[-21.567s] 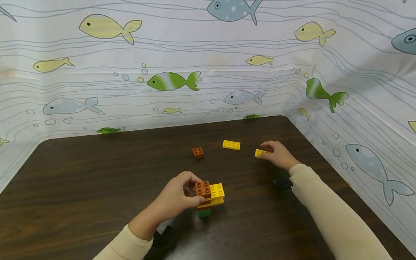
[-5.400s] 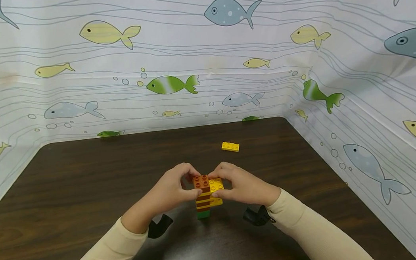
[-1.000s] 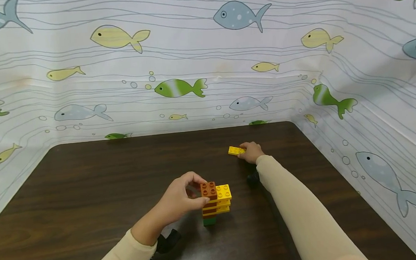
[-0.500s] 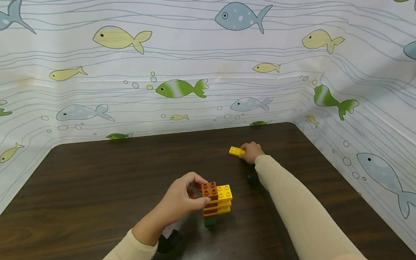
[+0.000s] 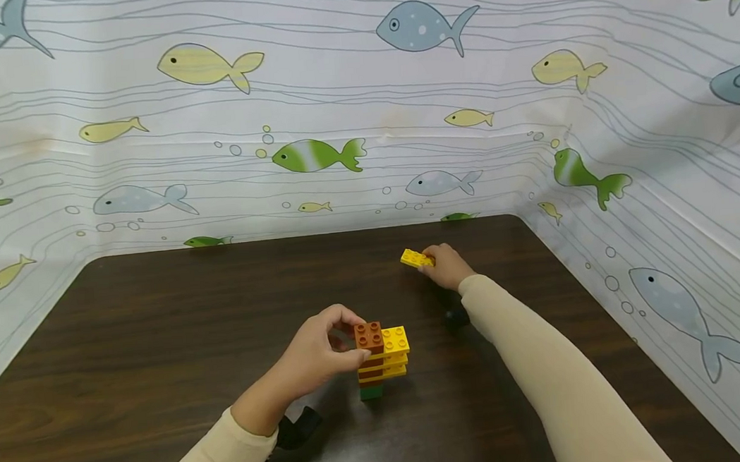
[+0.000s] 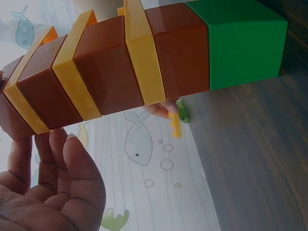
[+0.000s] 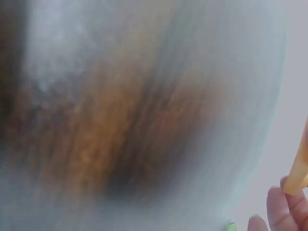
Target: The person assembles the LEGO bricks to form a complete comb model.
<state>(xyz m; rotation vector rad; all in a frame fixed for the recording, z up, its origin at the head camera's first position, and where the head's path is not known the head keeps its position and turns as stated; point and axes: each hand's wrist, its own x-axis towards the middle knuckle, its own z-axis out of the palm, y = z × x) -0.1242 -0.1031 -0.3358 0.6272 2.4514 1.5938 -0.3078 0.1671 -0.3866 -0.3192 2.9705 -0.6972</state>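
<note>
A tower (image 5: 368, 338) of toy building bricks stands upright on the table, green at its foot, with brown bricks and thin yellow ones alternating above. Its yellow bricks jut out to the right. My left hand (image 5: 323, 350) grips the tower near its top, thumb in front and fingers behind. In the left wrist view, the green brick (image 6: 248, 45) and three yellow layers show clearly. Farther back on the right, my right hand (image 5: 447, 267) pinches a thin yellow brick (image 5: 413, 257) by its right end, seemingly just off the table. The right wrist view shows this yellow brick (image 7: 299, 175) at its edge.
The dark wooden table (image 5: 191, 327) reaches back to a white fish-printed cloth (image 5: 335, 85), which also rises along both sides. A black wrist device (image 5: 298, 427) hangs under the left wrist. Something blurred fills most of the right wrist view.
A loose brown brick and a yellow one have left the table since the oldest frame; the tower is taller. In the last half second my right hand has raised the remaining yellow brick slightly.
</note>
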